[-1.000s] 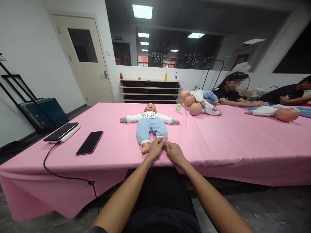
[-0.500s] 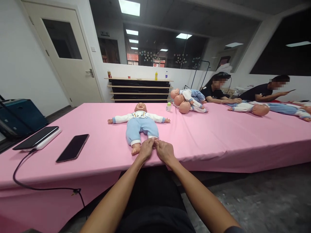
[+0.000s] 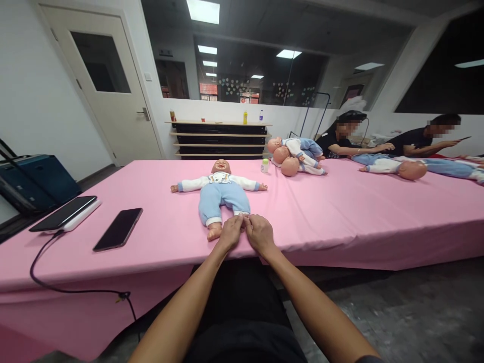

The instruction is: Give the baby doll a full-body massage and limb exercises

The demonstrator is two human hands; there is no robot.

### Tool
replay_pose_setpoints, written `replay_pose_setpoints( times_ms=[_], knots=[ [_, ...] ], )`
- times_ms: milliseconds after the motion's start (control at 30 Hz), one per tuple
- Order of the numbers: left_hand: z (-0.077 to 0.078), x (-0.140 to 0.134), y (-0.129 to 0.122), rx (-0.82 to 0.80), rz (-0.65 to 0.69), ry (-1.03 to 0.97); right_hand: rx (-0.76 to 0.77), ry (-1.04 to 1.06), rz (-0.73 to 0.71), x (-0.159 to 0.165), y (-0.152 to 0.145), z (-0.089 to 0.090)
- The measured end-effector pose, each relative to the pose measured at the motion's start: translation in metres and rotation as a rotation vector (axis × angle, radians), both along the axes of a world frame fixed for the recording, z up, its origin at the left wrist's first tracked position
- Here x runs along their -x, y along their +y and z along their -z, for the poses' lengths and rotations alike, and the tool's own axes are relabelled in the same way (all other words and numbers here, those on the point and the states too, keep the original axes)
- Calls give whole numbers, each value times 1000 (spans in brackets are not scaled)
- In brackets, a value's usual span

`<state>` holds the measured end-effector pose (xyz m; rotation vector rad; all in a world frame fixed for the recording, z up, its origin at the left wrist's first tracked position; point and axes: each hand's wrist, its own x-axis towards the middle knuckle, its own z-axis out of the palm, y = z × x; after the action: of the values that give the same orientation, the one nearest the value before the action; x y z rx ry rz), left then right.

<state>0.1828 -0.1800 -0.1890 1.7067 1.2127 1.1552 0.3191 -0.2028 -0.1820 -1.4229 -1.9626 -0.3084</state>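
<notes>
A baby doll (image 3: pixel 224 194) in blue trousers and a white-sleeved top lies on its back on the pink-covered table (image 3: pixel 310 217), arms spread, feet toward me. My left hand (image 3: pixel 231 233) and my right hand (image 3: pixel 259 234) meet at the doll's foot on the right, fingers closed around it from both sides. That foot is mostly hidden by my hands. The doll's other bare foot (image 3: pixel 214 232) shows just left of my left hand. Beyond the doll's hand on the right stands a small bottle with a green cap (image 3: pixel 264 166).
On the left lie a phone (image 3: pixel 118 230) and another phone on a white power bank (image 3: pixel 71 214) with a black cable. Several dolls (image 3: pixel 293 156) are piled at the back. Two people sit at the right near more dolls (image 3: pixel 410 170). A suitcase (image 3: pixel 40 179) stands far left.
Both my hands stay at the same doll foot with only slight finger movement. The view has shifted a little. A person at the right has lifted a hand from a doll.
</notes>
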Motion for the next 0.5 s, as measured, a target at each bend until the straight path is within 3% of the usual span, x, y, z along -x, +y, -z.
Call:
replay_pose_setpoints(
  times_ms=[500],
  knots=[
    [-2,-2,-3,-15,43,-138,111,41,-27,-2,2,2]
  ],
)
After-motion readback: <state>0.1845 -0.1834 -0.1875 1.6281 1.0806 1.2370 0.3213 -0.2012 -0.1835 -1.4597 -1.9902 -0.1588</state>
